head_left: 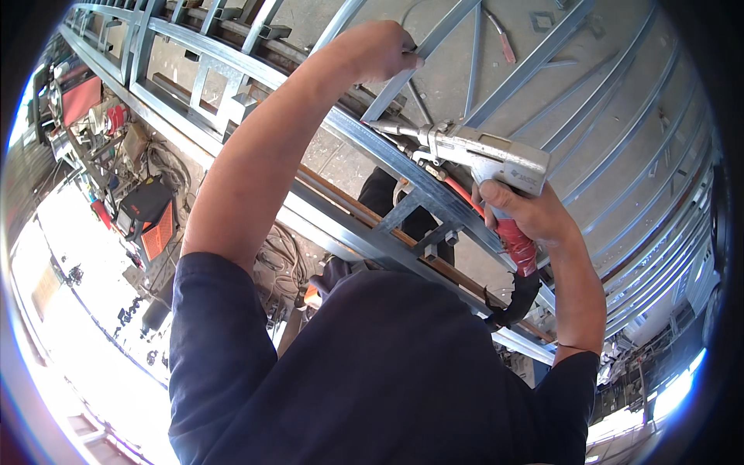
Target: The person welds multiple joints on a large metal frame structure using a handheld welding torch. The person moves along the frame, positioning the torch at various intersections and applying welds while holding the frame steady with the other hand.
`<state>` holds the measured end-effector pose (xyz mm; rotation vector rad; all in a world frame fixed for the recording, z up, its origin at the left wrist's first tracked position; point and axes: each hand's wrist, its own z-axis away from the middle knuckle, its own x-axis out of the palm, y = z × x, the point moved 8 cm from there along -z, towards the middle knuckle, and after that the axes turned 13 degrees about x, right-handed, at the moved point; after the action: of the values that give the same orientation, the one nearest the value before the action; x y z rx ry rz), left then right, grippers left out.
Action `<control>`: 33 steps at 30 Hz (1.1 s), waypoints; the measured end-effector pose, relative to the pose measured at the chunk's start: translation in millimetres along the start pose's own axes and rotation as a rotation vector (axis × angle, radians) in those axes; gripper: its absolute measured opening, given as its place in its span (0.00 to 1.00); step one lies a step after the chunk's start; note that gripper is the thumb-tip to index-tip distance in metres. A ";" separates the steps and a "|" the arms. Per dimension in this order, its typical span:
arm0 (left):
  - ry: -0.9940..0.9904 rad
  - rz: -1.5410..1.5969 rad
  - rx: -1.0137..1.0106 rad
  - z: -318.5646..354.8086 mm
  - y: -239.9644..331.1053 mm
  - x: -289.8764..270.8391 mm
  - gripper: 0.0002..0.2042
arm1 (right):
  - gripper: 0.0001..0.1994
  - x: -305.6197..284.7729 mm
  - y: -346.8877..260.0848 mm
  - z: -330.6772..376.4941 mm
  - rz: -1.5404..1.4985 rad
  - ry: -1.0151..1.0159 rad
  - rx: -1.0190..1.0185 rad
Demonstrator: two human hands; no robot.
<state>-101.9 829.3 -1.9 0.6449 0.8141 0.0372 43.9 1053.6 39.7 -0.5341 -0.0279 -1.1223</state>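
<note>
At nine o'clock we see a cluttered workshop floor (116,201) with a black-and-orange box (151,221) and loops of cable (283,256), all lying under our elbows; a slipped piece would fall among them.

Our left hand (380,50), at twelve o'clock, has its fingers curled tight round a thin diagonal galvanised steel strip (403,77) of the long grey metal lattice frame (232,85). We judge the strip's edge sharp, so a bare palm could be cut if the strip shifts under load.

Just right of centre, the silver pistol-shaped handheld torch (480,155) points its nozzle at ten o'clock, onto the frame's rail just below the left hand. Our right hand (527,213), at three o'clock, has its fingers clamped on the torch's red grip (515,240). The nozzle tip sits near the left forearm, so we think heat or sparks could reach bare skin. The black hose (519,298) hangs below the grip toward five o'clock and crosses the rail; it could snag there and jerk the nozzle off its spot.
</note>
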 end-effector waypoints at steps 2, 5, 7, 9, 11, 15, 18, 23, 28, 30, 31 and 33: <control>0.001 0.001 -0.020 0.2 2.5 -0.3 0.19 | 0.32 -1.4 4.0 -4.6 0.005 -0.013 0.008; 0.000 -0.022 -0.014 -1.9 0.2 1.5 0.19 | 0.31 -4.1 8.8 -7.8 0.007 -0.016 0.010; -0.008 -0.006 -0.022 -2.4 -1.2 1.7 0.20 | 0.31 -3.0 7.6 -8.1 -0.005 -0.024 -0.009; -0.013 -0.001 -0.030 -2.7 -1.8 1.9 0.20 | 0.31 -1.0 3.1 -6.1 -0.009 -0.009 -0.037; -0.017 -0.007 -0.035 -3.2 -1.7 1.7 0.20 | 0.32 -1.3 0.5 -4.3 -0.021 -0.004 -0.058; -0.018 -0.010 -0.045 -4.0 -2.8 2.7 0.20 | 0.33 -2.0 -0.4 -4.9 -0.028 -0.020 -0.067; -0.020 -0.015 -0.048 -6.7 -6.1 4.4 0.20 | 0.33 -1.4 4.8 -7.9 -0.018 -0.025 -0.056; -0.020 0.016 -0.033 -6.6 -7.5 4.4 0.20 | 0.34 -0.8 6.6 -9.4 -0.010 -0.020 -0.055; 0.015 0.023 -0.047 -9.5 -21.6 10.5 0.19 | 0.35 -0.2 5.9 -10.8 0.024 -0.027 -0.050; 0.012 0.028 -0.047 -9.4 -21.3 11.2 0.19 | 0.28 -0.3 6.1 -11.0 0.022 -0.038 -0.073; 0.013 0.034 -0.041 -10.1 -21.7 11.6 0.19 | 0.25 0.0 6.0 -10.8 0.021 -0.043 -0.084; 0.019 0.041 -0.039 -10.0 -21.7 11.8 0.19 | 0.25 3.8 3.1 -11.1 0.005 -0.051 -0.082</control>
<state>-105.1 820.1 -26.7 0.6248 0.8166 0.0961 45.6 1046.8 29.9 -0.6355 -0.0245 -1.1085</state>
